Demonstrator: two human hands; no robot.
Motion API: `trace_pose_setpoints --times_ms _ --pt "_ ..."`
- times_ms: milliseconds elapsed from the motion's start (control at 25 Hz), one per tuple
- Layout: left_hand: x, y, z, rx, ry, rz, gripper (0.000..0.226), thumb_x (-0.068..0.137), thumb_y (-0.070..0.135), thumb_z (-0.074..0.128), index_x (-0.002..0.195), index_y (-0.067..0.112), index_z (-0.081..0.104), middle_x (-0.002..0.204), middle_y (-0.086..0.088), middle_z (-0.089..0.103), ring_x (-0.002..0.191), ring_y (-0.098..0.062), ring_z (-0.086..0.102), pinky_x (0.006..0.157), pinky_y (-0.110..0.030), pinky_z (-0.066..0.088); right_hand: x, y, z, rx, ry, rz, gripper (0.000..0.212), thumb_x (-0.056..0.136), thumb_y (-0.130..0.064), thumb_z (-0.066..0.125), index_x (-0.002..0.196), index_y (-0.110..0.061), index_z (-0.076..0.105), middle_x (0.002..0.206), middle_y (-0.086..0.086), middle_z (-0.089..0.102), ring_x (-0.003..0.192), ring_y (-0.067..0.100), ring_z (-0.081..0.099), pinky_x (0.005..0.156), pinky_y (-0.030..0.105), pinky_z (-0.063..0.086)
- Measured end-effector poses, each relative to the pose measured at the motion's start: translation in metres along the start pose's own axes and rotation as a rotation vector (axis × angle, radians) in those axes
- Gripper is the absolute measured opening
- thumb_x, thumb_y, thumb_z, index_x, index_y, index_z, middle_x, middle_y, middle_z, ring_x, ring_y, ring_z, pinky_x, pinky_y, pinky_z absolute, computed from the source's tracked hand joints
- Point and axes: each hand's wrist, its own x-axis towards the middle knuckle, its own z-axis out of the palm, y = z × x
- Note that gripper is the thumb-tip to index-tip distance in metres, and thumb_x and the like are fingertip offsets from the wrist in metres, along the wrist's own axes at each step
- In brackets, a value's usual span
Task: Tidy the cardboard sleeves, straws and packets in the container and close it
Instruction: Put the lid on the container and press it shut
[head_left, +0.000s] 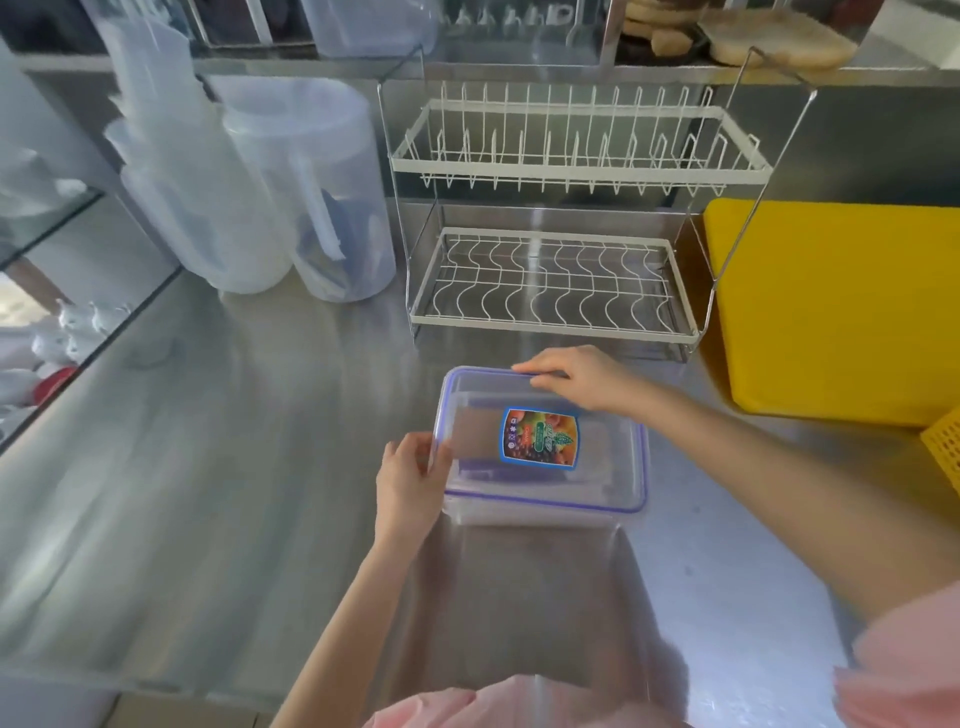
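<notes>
A clear plastic container (613, 499) stands on the steel counter with its clear, blue-rimmed lid (608, 462) lying on top. A colourful label (539, 438) sits on the lid. Through the lid I see a brown cardboard sleeve (475, 435) inside; straws and packets are too blurred to make out. My left hand (410, 480) grips the lid's left edge flap. At the far edge, my right hand (582, 376) presses down with its fingers over the rim.
A white two-tier wire dish rack (556, 228) stands just behind the container. Translucent plastic jugs (270, 192) are at the back left. A yellow board (841, 312) and a yellow basket (945, 447) lie to the right. The steel counter (208, 467) spreads left and front.
</notes>
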Motion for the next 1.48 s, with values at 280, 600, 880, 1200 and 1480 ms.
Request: trace_pose_setpoints --times_ms 280,600,880,1200,1480 --pt "-0.008 -0.009 0.005 -0.071 0.021 -0.069 0.019 0.088 0.029 0.050 0.071 0.021 0.048 0.070 0.015 0.047 0.088 -0.021 0.047 0.060 -0.020 0.024 0.007 0.001 0.028 -0.051 -0.003 0.038 0.033 0.095 -0.017 0.040 0.124 -0.017 0.055 0.130 0.004 0.059 0.120 0.023 0.051 0.103 0.037 0.038" --pt "-0.005 -0.015 0.013 -0.122 -0.071 -0.108 0.015 0.090 0.026 0.042 0.097 0.019 0.053 0.086 0.004 0.055 0.094 -0.022 0.049 0.074 -0.026 0.031 0.000 0.004 0.030 -0.098 0.082 0.169 0.041 0.092 -0.032 0.044 0.131 -0.019 0.047 0.133 0.007 0.055 0.119 0.028 0.051 0.098 0.039 0.040" --pt "0.009 -0.007 0.021 -0.047 -0.081 -0.096 0.045 0.092 0.028 0.036 0.136 0.018 0.033 0.135 -0.007 0.044 0.128 -0.025 0.033 0.100 -0.037 0.029 -0.050 0.028 0.032 0.052 0.353 0.359 0.050 0.096 -0.028 0.036 0.142 -0.010 0.024 0.152 0.009 0.027 0.139 0.023 0.026 0.112 0.037 0.022" --pt "0.011 -0.009 0.031 -0.063 -0.053 -0.117 0.039 0.094 0.030 0.033 0.123 0.006 0.043 0.124 -0.015 0.049 0.120 -0.032 0.041 0.095 -0.038 0.033 -0.061 0.033 0.052 0.129 0.317 0.426 0.045 0.098 -0.030 0.026 0.140 -0.015 0.027 0.150 0.005 0.031 0.133 0.025 0.036 0.107 0.036 0.031" --pt "0.013 -0.009 0.030 -0.103 -0.047 -0.118 0.030 0.092 0.030 0.037 0.104 0.005 0.049 0.100 -0.007 0.049 0.099 -0.028 0.046 0.082 -0.032 0.033 -0.020 0.027 0.022 -0.011 0.103 0.525 0.048 0.096 -0.042 0.016 0.078 -0.011 0.048 0.090 0.016 0.062 0.095 0.034 0.056 0.080 0.038 0.041"
